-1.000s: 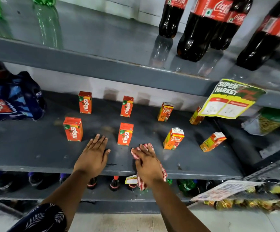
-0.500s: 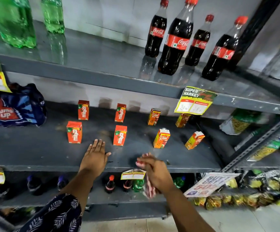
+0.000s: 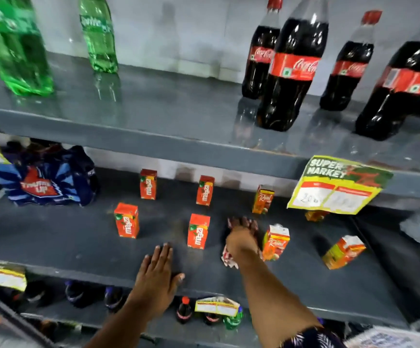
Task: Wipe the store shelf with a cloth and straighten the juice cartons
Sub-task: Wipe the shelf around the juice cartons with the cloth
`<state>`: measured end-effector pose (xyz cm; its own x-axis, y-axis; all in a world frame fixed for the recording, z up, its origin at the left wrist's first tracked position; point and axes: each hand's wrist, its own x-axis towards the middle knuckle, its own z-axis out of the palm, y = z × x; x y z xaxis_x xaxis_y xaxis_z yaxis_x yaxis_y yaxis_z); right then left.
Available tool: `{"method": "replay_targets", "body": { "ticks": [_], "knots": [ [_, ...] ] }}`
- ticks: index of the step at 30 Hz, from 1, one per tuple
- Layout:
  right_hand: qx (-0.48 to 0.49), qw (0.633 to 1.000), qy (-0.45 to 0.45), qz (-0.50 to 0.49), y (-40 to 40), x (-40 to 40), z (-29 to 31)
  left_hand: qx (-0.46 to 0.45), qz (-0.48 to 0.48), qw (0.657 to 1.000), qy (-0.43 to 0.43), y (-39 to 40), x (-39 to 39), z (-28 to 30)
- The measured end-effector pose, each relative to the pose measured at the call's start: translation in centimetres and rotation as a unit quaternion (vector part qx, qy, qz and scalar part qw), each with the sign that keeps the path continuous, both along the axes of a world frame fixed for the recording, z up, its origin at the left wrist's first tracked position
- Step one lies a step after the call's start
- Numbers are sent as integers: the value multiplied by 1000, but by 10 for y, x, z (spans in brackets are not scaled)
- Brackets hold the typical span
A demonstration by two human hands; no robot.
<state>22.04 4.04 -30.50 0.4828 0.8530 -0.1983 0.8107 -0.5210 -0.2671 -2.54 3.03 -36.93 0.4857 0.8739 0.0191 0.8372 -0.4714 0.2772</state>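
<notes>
While the grey shelf [image 3: 53, 242] carries eight juice cartons [image 3: 198, 234] in two loose rows, the rightmost front one tilted, the person's left hand [image 3: 157, 275] lies flat near the shelf's front edge, fingers spread. Between two front cartons, the right hand [image 3: 241, 238] presses a red-and-white cloth [image 3: 229, 259], its grip closed around it.

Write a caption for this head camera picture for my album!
Right hand wiping the shelf with a cloth between juice cartons.
</notes>
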Motion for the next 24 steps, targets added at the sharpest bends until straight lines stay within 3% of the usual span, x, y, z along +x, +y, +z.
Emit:
{"method": "replay_targets", "body": {
  "ticks": [4, 11, 20, 24],
  "knots": [
    [20, 999, -44, 16, -8, 1, -30, 62, -17, 998, 20, -5, -2, -1],
    [89, 993, -9, 77, -90, -16, -43, 28, -7, 999, 40, -11, -2, 9],
    [86, 988, 51, 118, -174, -37, -8, 16, 58, 998, 16, -26, 4, 17],
    [54, 992, 80, 81, -191, -43, 9, -1, 58, 998, 19, -31, 3, 27]
  ]
}}
